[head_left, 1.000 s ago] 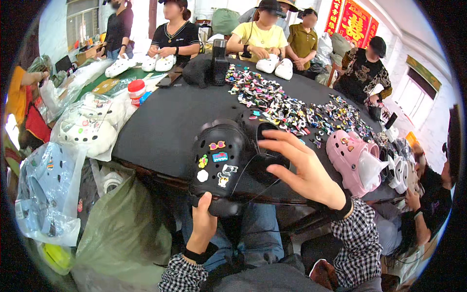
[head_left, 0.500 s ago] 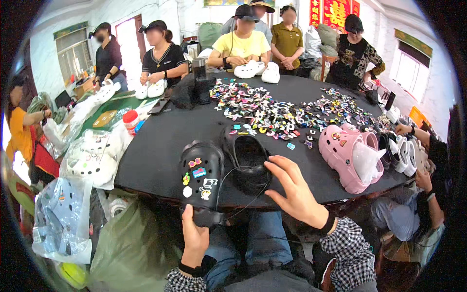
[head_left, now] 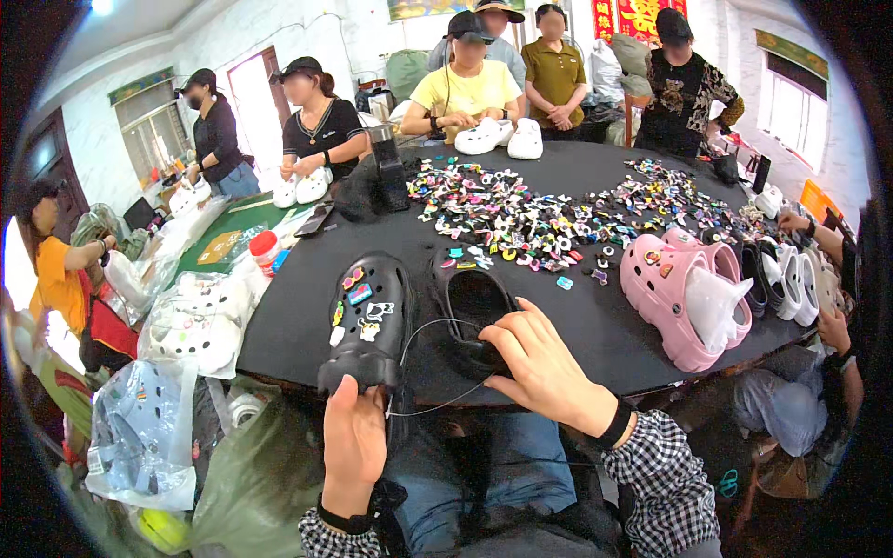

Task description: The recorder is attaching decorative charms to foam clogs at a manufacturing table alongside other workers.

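My left hand [head_left: 354, 442] grips the near end of a black clog [head_left: 395, 298], thumb on top and fingers curled underneath. Several colourful charms [head_left: 360, 296] sit in the holes of its upper. Beside it on the table, a second black clog [head_left: 445, 282] shows its opening. My right hand [head_left: 539, 358] has its fingers on that clog's near rim, with the thumb lower down. A thin pale cord loop [head_left: 430, 327] runs between the two clogs.
Loose colourful charms [head_left: 521, 216] are heaped across the black table [head_left: 298, 316]. Pink clogs [head_left: 665, 312] stand at right, near more shoes [head_left: 789, 284]. Bagged clogs [head_left: 139, 428] lie at left. A dark bottle [head_left: 389, 167] stands farther back. Several people work around the table.
My left hand and its clog have shifted left, the clog tilting. My right hand has moved left and its fingers have closed onto the second clog's rim. The cord loop now bows wider.
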The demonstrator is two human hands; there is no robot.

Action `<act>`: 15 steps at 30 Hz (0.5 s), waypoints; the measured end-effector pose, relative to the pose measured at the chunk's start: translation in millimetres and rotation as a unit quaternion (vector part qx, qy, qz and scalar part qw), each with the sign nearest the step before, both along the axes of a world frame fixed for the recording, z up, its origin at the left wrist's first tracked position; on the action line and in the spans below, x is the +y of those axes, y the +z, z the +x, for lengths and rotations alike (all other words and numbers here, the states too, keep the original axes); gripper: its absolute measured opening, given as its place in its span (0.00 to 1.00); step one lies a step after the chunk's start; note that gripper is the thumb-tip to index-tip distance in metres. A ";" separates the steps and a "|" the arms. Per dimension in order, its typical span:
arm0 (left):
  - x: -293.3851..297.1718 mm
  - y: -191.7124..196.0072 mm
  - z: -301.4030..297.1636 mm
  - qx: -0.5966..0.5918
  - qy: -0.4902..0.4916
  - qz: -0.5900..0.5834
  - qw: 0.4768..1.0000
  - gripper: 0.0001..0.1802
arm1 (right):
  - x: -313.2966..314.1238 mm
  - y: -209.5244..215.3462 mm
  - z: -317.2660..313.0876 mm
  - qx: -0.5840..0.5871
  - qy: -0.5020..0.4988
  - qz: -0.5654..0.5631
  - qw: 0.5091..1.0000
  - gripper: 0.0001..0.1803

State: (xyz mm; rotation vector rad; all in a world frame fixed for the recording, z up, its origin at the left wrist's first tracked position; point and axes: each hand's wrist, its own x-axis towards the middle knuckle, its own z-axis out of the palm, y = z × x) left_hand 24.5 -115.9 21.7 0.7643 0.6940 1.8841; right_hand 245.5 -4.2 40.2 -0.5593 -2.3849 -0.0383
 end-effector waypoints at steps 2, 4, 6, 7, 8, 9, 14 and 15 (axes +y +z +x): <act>-8.2 9.1 4.1 0.015 0.027 0.007 0.999 0.26 | -0.6 0.6 2.8 0.004 -0.002 -0.006 1.000 0.37; -18.8 10.8 2.8 -0.013 -0.001 0.055 0.998 0.24 | -0.8 0.0 0.3 0.006 0.002 -0.005 1.000 0.37; -12.6 16.3 2.8 -0.009 0.001 0.056 0.998 0.22 | -0.6 -0.8 -0.4 0.007 0.003 0.001 1.000 0.36; -7.0 18.8 3.4 -0.009 -0.003 0.059 0.998 0.21 | -1.1 -2.9 0.3 0.011 -0.004 0.001 1.000 0.35; -0.9 17.7 4.0 -0.008 -0.003 0.062 0.998 0.21 | -2.5 -4.5 1.2 0.016 -0.013 0.002 1.000 0.35; 8.0 15.1 3.5 0.014 0.012 0.064 0.998 0.21 | -3.5 -5.5 1.2 0.019 -0.011 0.005 1.000 0.35; 51.0 5.2 -12.0 -0.001 -0.015 0.060 0.998 0.15 | -8.0 -4.1 0.5 0.001 -0.006 0.019 1.000 0.33; 59.3 5.1 -13.3 0.013 -0.030 0.068 0.997 0.16 | -7.4 -3.5 0.2 0.002 -0.001 0.017 1.000 0.33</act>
